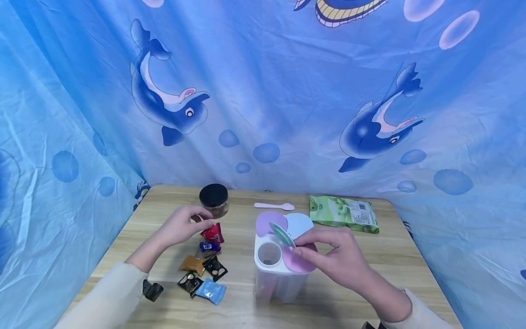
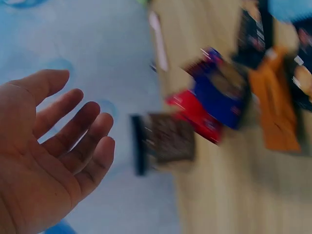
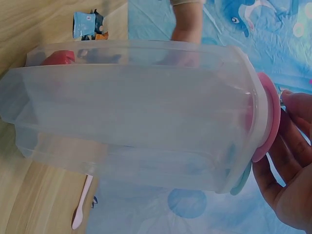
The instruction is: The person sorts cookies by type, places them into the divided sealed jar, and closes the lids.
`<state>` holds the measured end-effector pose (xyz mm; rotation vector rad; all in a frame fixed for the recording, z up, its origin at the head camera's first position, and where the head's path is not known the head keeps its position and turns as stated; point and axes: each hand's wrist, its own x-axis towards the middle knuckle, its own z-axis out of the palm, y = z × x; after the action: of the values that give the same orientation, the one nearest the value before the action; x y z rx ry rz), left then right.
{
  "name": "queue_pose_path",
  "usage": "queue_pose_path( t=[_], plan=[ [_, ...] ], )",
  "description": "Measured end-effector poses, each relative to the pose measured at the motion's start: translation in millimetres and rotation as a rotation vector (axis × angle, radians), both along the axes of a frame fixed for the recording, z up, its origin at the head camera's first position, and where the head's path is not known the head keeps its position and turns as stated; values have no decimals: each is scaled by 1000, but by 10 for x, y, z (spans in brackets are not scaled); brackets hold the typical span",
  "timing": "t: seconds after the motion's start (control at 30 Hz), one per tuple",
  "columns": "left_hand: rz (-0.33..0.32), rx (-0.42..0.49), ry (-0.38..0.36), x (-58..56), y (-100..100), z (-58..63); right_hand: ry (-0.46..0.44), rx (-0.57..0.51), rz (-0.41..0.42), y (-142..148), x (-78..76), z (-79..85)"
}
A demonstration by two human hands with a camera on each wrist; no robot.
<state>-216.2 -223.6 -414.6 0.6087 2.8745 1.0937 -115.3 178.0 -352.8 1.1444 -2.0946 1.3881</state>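
Note:
In the head view my left hand (image 1: 186, 225) hovers over the candies beside a red-wrapped candy (image 1: 213, 233). The left wrist view shows its fingers (image 2: 80, 131) spread and loosely bent, holding nothing. My right hand (image 1: 339, 258) pinches a green round lid (image 1: 281, 234), tilted up off a clear storage container (image 1: 279, 285). One round opening (image 1: 270, 253) of the container stands uncovered; purple (image 1: 271, 223), pale blue (image 1: 299, 225) and pink (image 1: 299, 259) lids cover the others. A red-wrapped piece (image 3: 59, 57) lies at the container's bottom. Below the red candy is a blue-wrapped one (image 1: 210, 247).
An orange packet (image 1: 192, 264), two black packets (image 1: 215, 267) and a light-blue packet (image 1: 211, 290) lie front left. Behind my left hand stands a black-lidded jar (image 1: 214, 201). A pink spoon (image 1: 274, 206) and green snack bag (image 1: 344, 213) lie at the back, before a blue dolphin curtain.

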Motion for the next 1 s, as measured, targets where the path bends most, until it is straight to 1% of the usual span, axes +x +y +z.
queue_pose_path(
  t=[0.1,0.2,0.3,0.43,0.57,0.63,0.73,0.9,1.0],
  plan=[
    [13,2,-61,-110,-102,-171,-17,9,-5,3,9,4],
    [14,3,-113,-194,-176,-345,-34,10,-5,2,15,8],
    [-3,25,-164,-258,-222,-498,-33,6,-2,3,16,15],
    [7,73,-233,-336,-252,-681,-34,1,1,4,20,16],
    [17,97,-275,-406,-277,-843,-59,7,-10,8,26,10],
    [19,95,-288,-429,-283,-899,-70,14,-21,10,28,7],
    [20,99,-291,-453,-281,-951,-71,18,-27,13,29,0],
    [18,121,-284,-464,-277,-982,-59,16,-26,10,24,-4],
    [24,113,-282,-465,-286,-990,-65,19,-31,6,21,-5]
  ],
)
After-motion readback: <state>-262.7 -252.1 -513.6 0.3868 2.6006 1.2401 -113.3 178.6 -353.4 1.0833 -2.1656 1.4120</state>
